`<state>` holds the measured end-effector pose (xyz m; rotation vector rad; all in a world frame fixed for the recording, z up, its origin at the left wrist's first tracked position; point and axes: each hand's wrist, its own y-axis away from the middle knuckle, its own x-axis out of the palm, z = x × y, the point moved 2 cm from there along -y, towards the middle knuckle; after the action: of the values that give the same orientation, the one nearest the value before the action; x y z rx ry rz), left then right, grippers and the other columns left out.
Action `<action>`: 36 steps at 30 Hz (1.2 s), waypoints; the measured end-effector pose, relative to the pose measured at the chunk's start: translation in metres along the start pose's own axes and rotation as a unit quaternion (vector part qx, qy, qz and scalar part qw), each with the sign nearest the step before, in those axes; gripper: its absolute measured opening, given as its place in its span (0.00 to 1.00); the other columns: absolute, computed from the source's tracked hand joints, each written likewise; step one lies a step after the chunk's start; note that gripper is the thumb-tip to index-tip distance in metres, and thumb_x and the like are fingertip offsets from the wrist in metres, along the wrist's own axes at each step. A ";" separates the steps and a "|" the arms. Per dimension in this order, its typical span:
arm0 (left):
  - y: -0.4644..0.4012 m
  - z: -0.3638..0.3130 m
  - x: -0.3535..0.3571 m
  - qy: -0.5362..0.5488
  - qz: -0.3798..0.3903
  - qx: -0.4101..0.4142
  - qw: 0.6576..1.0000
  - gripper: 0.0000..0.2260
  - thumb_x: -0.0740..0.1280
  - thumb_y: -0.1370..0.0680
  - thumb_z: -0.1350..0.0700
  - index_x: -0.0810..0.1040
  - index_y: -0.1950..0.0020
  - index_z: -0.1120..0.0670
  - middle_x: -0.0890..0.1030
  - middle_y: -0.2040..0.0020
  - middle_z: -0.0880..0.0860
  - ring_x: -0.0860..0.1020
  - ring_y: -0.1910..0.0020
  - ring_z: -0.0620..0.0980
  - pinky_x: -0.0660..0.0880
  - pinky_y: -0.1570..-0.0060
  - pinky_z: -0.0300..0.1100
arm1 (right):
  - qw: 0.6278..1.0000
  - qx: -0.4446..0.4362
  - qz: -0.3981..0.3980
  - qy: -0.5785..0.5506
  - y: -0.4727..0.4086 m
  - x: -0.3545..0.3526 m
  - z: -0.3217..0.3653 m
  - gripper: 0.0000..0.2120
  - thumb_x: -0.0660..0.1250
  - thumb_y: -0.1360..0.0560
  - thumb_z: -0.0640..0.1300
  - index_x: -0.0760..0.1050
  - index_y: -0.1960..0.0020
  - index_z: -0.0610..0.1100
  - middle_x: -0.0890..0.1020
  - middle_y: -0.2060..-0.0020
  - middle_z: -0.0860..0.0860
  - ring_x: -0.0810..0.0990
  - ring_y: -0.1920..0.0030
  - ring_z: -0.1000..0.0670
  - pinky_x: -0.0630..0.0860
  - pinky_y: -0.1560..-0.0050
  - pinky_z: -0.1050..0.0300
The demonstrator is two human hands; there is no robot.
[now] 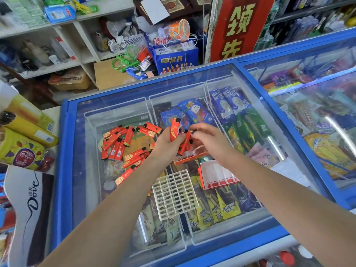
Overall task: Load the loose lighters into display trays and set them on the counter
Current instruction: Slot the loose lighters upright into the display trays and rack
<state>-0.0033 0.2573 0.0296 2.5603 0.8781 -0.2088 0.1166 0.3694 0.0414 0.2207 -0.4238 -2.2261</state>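
Toward the left edge of the freezer lid (69,170) your loose lighters (123,145) lie scattered in a red heap on the glass. Your left hand (169,140) grips a bunch of lighters, one lighter (174,130) standing upright above the fingers. Just right of it, your right hand (207,139) pinches the black top of another — fingers curled on it, over the orange tray (189,157). Nearer you, a white grid insert (175,194) lies flat, with a red-and-white display tray (217,177) beside it to the right.
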 end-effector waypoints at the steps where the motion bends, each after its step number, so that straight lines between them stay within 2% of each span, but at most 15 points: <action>1: 0.001 -0.001 0.003 0.005 0.008 -0.004 1.000 0.05 0.66 0.19 0.45 0.77 0.47 0.45 0.85 0.59 0.44 0.83 0.64 0.41 0.78 0.66 0.35 | 0.999 0.013 0.021 -0.040 0.001 0.000 0.001 0.13 0.64 0.22 0.38 0.81 0.41 0.47 0.85 0.54 0.44 0.86 0.58 0.42 0.80 0.60 0.51; 4: 0.000 0.001 0.009 0.040 0.011 -0.030 0.999 0.06 0.66 0.19 0.45 0.77 0.48 0.46 0.83 0.64 0.42 0.82 0.66 0.41 0.79 0.61 0.41 | 0.989 0.040 0.052 -0.133 0.003 -0.004 0.002 0.16 0.61 0.21 0.32 0.79 0.38 0.41 0.84 0.58 0.39 0.84 0.61 0.44 0.80 0.64 0.56; 7: 0.000 0.002 0.012 0.079 0.020 -0.054 0.995 0.07 0.67 0.19 0.48 0.77 0.46 0.50 0.83 0.63 0.50 0.81 0.64 0.49 0.81 0.57 0.49 | 0.983 0.049 0.076 -0.162 0.004 -0.012 0.001 0.17 0.59 0.22 0.28 0.78 0.38 0.38 0.84 0.57 0.38 0.85 0.59 0.45 0.82 0.60 0.58; 11: 0.004 -0.003 0.019 0.154 0.038 -0.091 0.983 0.08 0.65 0.17 0.53 0.76 0.43 0.56 0.80 0.64 0.54 0.78 0.69 0.47 0.76 0.67 0.40 | 0.981 0.039 0.103 -0.159 0.007 -0.020 0.000 0.17 0.59 0.22 0.26 0.79 0.39 0.37 0.84 0.54 0.38 0.85 0.54 0.45 0.82 0.54 0.59; 16: 0.006 -0.004 0.025 0.221 0.071 -0.125 0.965 0.13 0.65 0.16 0.53 0.75 0.37 0.62 0.81 0.61 0.56 0.76 0.70 0.47 0.74 0.72 0.38 | 0.984 0.033 0.102 -0.141 0.008 -0.028 -0.001 0.15 0.65 0.23 0.29 0.81 0.40 0.40 0.85 0.55 0.41 0.85 0.53 0.46 0.82 0.55 0.61; 19: 0.006 -0.004 0.022 0.188 0.045 -0.118 0.974 0.10 0.65 0.16 0.52 0.75 0.41 0.58 0.84 0.60 0.58 0.82 0.67 0.51 0.79 0.69 0.41 | 0.991 0.030 0.061 -0.112 0.008 -0.031 -0.001 0.11 0.69 0.24 0.31 0.82 0.44 0.39 0.85 0.58 0.42 0.85 0.59 0.49 0.81 0.61 0.61; 22: 0.002 0.001 0.014 0.071 -0.003 -0.072 0.995 0.06 0.64 0.17 0.50 0.75 0.46 0.52 0.87 0.58 0.54 0.86 0.61 0.54 0.83 0.61 0.48 | 0.995 0.008 -0.008 -0.095 0.007 -0.038 -0.002 0.07 0.72 0.25 0.31 0.81 0.47 0.36 0.85 0.61 0.42 0.84 0.61 0.48 0.80 0.62 0.60; 25: -0.002 0.007 0.004 0.029 -0.037 -0.049 0.998 0.05 0.64 0.17 0.52 0.75 0.46 0.53 0.83 0.65 0.48 0.84 0.67 0.46 0.81 0.67 0.42 | 0.999 -0.037 -0.032 -0.018 0.004 -0.043 -0.001 0.07 0.71 0.25 0.30 0.82 0.49 0.38 0.85 0.62 0.44 0.85 0.63 0.50 0.80 0.60 0.62; 27: -0.004 0.009 0.001 0.000 -0.047 -0.039 0.998 0.04 0.64 0.18 0.52 0.75 0.48 0.51 0.81 0.65 0.49 0.82 0.69 0.43 0.78 0.68 0.39 | 0.992 -0.077 -0.055 0.084 0.002 -0.042 0.000 0.08 0.71 0.25 0.31 0.82 0.50 0.42 0.86 0.61 0.46 0.85 0.64 0.52 0.80 0.60 0.63; 30: -0.005 0.011 0.001 -0.023 -0.038 -0.034 0.998 0.04 0.64 0.18 0.51 0.74 0.50 0.51 0.80 0.64 0.51 0.80 0.70 0.44 0.78 0.66 0.42 | 0.944 -0.154 -0.079 0.279 0.003 -0.036 0.001 0.10 0.71 0.25 0.35 0.83 0.46 0.44 0.85 0.56 0.48 0.84 0.60 0.54 0.78 0.58 0.69; 31: -0.006 0.010 0.002 -0.025 -0.035 -0.033 0.999 0.04 0.64 0.18 0.52 0.74 0.50 0.51 0.79 0.63 0.52 0.79 0.69 0.45 0.78 0.67 0.40 | 0.922 -0.183 -0.071 0.334 0.004 -0.034 0.002 0.10 0.71 0.24 0.35 0.82 0.45 0.43 0.85 0.54 0.48 0.83 0.57 0.52 0.78 0.55 0.66; 33: -0.006 0.009 0.004 -0.032 -0.029 -0.030 0.999 0.04 0.64 0.17 0.52 0.74 0.49 0.52 0.80 0.63 0.54 0.79 0.69 0.46 0.78 0.70 0.38 | 0.884 -0.228 -0.040 0.407 0.004 -0.029 0.001 0.10 0.69 0.24 0.34 0.82 0.43 0.40 0.83 0.50 0.46 0.81 0.53 0.48 0.78 0.49 0.53; 36: -0.006 0.007 0.007 -0.043 -0.026 -0.019 0.999 0.03 0.64 0.17 0.53 0.74 0.49 0.51 0.82 0.63 0.54 0.79 0.71 0.45 0.79 0.69 0.40 | 0.843 -0.243 -0.015 0.479 0.003 -0.025 0.000 0.12 0.65 0.22 0.34 0.78 0.40 0.40 0.80 0.45 0.46 0.80 0.49 0.43 0.76 0.49 0.45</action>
<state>-0.0020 0.2623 0.0195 2.4751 0.9086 -0.3130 0.1342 0.3867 0.0423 0.9918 0.6835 -1.8696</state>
